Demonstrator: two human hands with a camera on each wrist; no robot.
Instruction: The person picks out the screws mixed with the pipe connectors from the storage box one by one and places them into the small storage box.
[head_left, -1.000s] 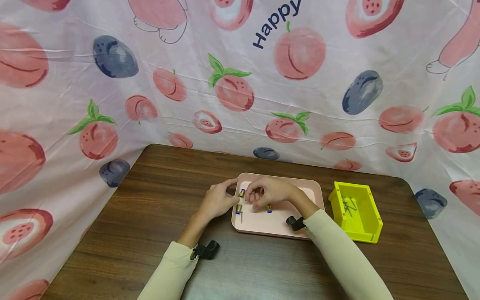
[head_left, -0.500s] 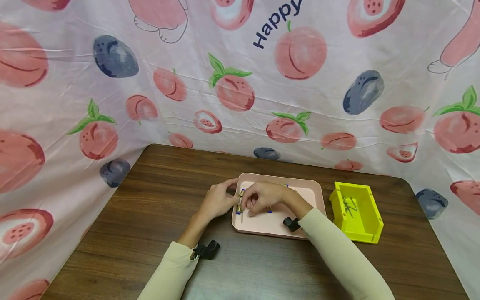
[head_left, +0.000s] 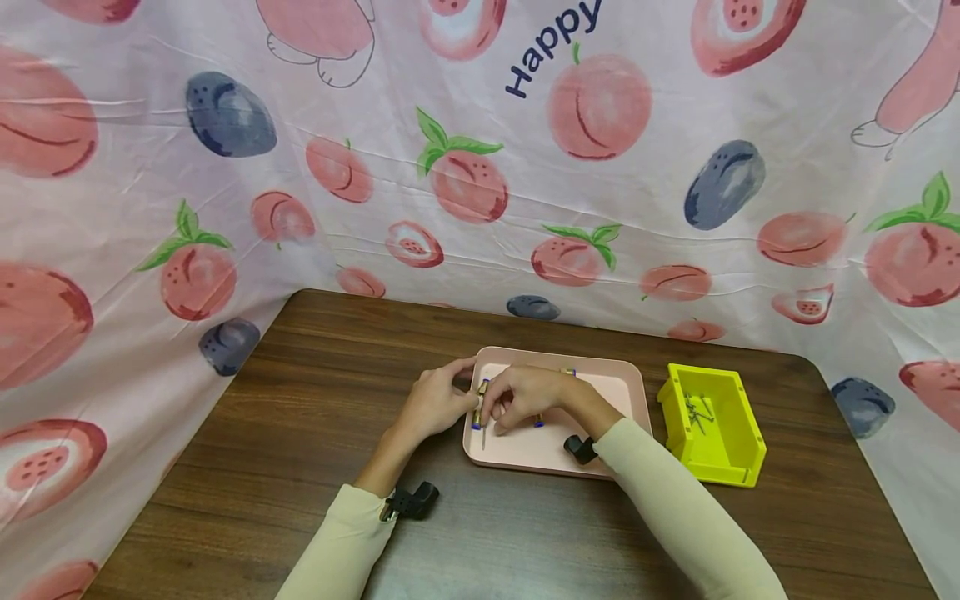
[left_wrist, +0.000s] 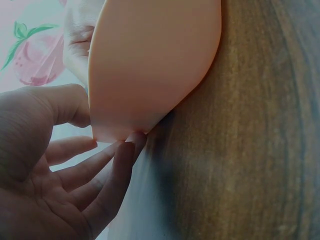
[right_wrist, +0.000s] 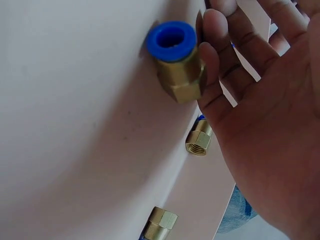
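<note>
Just below the middle of the head view, both hands meet over the left end of a pink tray that sits on the dark wooden counter. The left hand rests at the tray's left edge; in the left wrist view its thumb and fingers touch the tray's rim lightly, the fingers fairly straight, so this grip reads as released. The right hand lies over the tray's left part with fingers bent down. In the right wrist view, upper centre, a brass fitting with a blue end stands against the fingertips of the right hand; whether this grip is grasping it or only touching it I cannot tell. Two more brass fittings lie on the tray lower in that frame. To the right of the tray in the head view stands a yellow bin with small metal pieces inside
</note>
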